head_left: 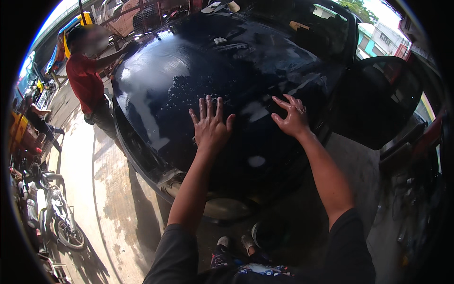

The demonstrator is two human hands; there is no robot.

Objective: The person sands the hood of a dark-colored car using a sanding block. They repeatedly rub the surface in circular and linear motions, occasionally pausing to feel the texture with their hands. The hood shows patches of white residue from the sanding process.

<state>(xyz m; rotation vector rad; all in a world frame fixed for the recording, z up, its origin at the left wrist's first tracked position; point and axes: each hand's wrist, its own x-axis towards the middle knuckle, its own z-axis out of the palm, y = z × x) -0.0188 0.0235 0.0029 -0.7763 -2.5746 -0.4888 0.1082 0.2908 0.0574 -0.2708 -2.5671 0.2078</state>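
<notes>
The dark, glossy car hood (156, 92) is spread out before the person, and both bare hands are at it, over its middle. The left hand (212, 128) is palm down with its fingers fanned wide and seems to lie flat on the hood, probably because a broad palm follows the gentle curve and spreads its pressure evenly. The right hand (293, 117), farther right over the hood, has loosely bent fingers and a thumb held apart. A dark patch fills the gap between them; I cannot tell whether that is something held or a reflection, nor whether the fingertips touch the paint.

Droplets and cloudy wet streaks cover parts of the hood, and the hands look wet too, which likely lets skin slide easily. A small pale block (220, 41) rests on the hood's far part, beyond the left hand, perhaps parked there to stay close by.

The person's shoes (224, 242) are on the ground below the hood's near edge, beside a round headlight (229, 208), a stance that puts the middle within arm's reach. A co-worker in a red shirt (86, 86) stands at the hood's left side, one arm stretched toward its edge.
</notes>
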